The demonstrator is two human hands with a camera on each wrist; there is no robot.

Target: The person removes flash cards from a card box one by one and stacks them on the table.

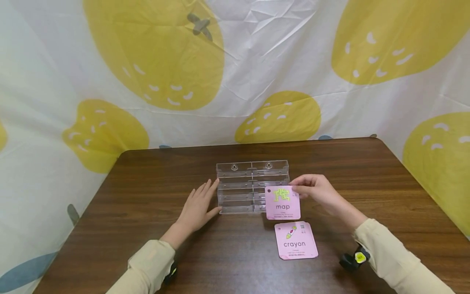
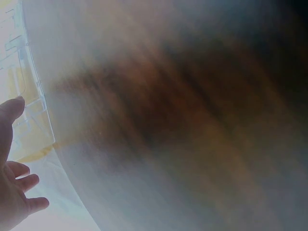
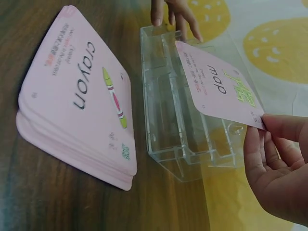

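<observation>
A clear plastic rack [image 1: 235, 187] with tiered compartments in two columns stands on the table. My left hand [image 1: 198, 206] rests against its left side, fingers extended; the left wrist view catches the thumb and fingers beside the rack's edge. Between thumb and fingers, my right hand [image 1: 317, 192] pinches the upper right corner of a pink flashcard [image 1: 282, 210] reading "map". That card is held in front of the rack's right column, tilted in the right wrist view [image 3: 216, 89]. Nearer me lies a stack of pink flashcards [image 3: 72, 96], its top card reading "crayon".
The brown wooden table [image 1: 154, 175] runs back to a white cloth [image 1: 264, 49] printed with yellow fruit. Black wrist devices [image 1: 352, 261] sit beneath the sleeves. Most of the left wrist view is blurred tabletop.
</observation>
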